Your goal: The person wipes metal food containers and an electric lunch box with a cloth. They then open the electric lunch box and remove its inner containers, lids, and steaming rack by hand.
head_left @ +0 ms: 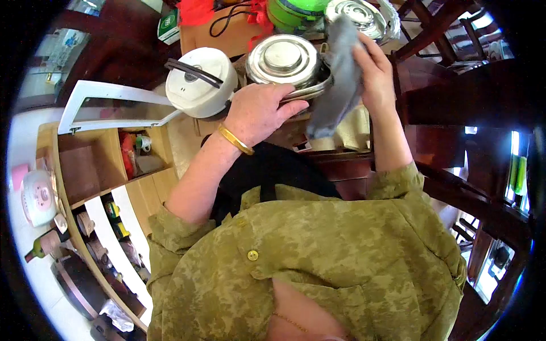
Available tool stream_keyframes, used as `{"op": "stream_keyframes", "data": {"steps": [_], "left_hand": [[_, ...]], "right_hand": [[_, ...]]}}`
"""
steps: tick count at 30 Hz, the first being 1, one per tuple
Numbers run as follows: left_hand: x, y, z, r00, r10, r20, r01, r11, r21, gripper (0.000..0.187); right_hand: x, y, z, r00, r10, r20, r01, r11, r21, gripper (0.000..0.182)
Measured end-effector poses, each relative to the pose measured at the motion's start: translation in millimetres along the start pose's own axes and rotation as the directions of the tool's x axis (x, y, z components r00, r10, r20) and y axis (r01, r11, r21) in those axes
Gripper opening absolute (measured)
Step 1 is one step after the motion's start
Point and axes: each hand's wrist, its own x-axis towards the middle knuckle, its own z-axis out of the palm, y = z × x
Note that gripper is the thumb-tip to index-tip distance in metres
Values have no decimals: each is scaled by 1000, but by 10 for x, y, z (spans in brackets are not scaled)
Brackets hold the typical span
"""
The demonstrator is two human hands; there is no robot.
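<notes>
My left hand (259,111), with a gold bangle at the wrist, grips the near rim of a shiny metal pot (282,59), thumb and fingers pressed together there. The pot's round lid has a raised centre. In my right hand (372,74) a grey cloth (336,85) hangs down, beside the pot's right side; it is slightly blurred. Left of the pot stands a white round appliance (200,79) with a black handle.
A bright green container (291,16) and another metal lid (355,16) lie beyond the pot. An open cabinet (91,162) with a white-framed glass door (116,105) is at the left. Dark wooden chairs (432,31) stand at the right.
</notes>
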Motion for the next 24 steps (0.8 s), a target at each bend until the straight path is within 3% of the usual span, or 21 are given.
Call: {"op": "stream_keyframes", "data": {"steps": [2,3,4,5,7,9,10,13,14,16,20,22,24], "left_hand": [[1,-22,75,1000,-6,-25,4,998,-61,33],[-17,-18,98,1000,23,-21,-23,1000,-10,32],[-39,-33,129,999,48,-17,-47,998,42,31],[-63,-86,218,979,177,-105,-169,982,78,32],[-118,-139,318,974,186,-127,-170,977,125,30],[-158,-118,415,956,239,-170,-205,959,196,24],[-176,-140,450,912,327,-248,-284,939,191,22],[-218,-140,482,941,310,-138,-285,942,175,21],[-256,-149,456,939,321,-127,-295,937,185,21],[-270,-183,401,949,310,-60,-293,935,199,19],[-316,-257,375,926,376,-39,-362,912,193,17],[-335,-315,406,908,415,-49,-394,889,233,15],[-368,-396,461,896,441,-52,-411,869,275,15]], "right_hand": [[196,117,86,936,-258,240,334,866,-372,28],[274,157,149,833,-383,400,537,732,-418,27],[344,271,180,805,-355,475,585,606,-539,26],[374,337,189,855,-296,426,509,636,-580,25],[408,459,190,897,-236,374,432,653,-622,25],[375,552,59,989,79,122,16,776,-631,26],[298,723,-39,974,-62,218,211,600,-772,29],[5,792,-171,993,120,16,-82,763,-641,32],[-72,796,-201,1000,11,23,7,752,-659,30],[-143,601,-167,991,112,-68,-130,801,-585,28],[-192,197,-190,995,-67,-76,12,823,-568,28],[-154,-43,-136,989,-150,20,131,788,-601,27],[-46,-167,40,934,-338,112,326,687,-649,25]]}}
